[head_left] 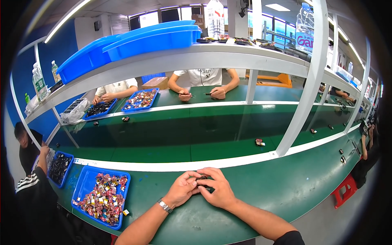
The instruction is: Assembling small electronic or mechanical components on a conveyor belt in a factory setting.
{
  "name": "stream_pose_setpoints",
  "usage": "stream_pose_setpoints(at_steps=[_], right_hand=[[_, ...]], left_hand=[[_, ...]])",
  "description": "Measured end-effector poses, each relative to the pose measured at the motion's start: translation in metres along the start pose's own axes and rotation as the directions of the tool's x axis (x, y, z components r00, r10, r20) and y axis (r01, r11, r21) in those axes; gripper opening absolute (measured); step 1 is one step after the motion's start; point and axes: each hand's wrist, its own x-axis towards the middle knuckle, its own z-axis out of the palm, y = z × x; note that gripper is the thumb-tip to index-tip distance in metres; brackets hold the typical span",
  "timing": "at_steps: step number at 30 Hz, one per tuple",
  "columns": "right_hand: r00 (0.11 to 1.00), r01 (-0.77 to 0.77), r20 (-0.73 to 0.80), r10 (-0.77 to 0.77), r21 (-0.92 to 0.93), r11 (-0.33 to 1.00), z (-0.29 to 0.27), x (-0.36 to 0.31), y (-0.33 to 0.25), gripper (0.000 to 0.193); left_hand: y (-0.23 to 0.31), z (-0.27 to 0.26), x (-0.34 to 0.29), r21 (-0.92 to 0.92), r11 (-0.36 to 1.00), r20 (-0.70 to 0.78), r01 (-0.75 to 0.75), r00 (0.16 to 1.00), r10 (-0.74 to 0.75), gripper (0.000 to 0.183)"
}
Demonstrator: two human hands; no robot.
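Note:
Just above the green bench, both my hands meet around a small black piece (201, 178), mostly covered by the fingers, so its exact kind does not show. My left hand (181, 189), with a metal-band watch at the wrist, pinches it from the left. From the right, my right hand (216, 191) has its fingers closed over the same piece. To the left of my left forearm stands a blue tray (86, 178) heaped with small red, yellow and white components (104, 200). A single component (125, 212) lies at the tray's right edge.
A second blue tray (70, 173) of black parts stands farther left, beside a co-worker. Beyond a white rail runs a recessed green strip with scattered components (259, 142). Co-workers' hands (218, 93) work across it. A white post (304, 81) and overhead shelf (245, 51) stand ahead.

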Motion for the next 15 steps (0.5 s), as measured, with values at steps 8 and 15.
stream_pose_setpoints(at_steps=[8, 15], right_hand=[[0.989, 0.133, -0.042, -0.138, -0.114, 0.985, -0.0072, 0.0047, -0.0020, 0.021], [0.991, 0.115, -0.053, -0.119, -0.080, 0.990, -0.0033, 0.0028, -0.0002, 0.019]], left_hand=[[-0.0006, -0.0005, -0.0003, -0.048, 0.994, 0.083, -0.099, 0.991, 0.103, 0.019], [0.0020, 0.0008, -0.0011, -0.035, 0.995, 0.070, -0.098, 0.992, 0.101, 0.019]])
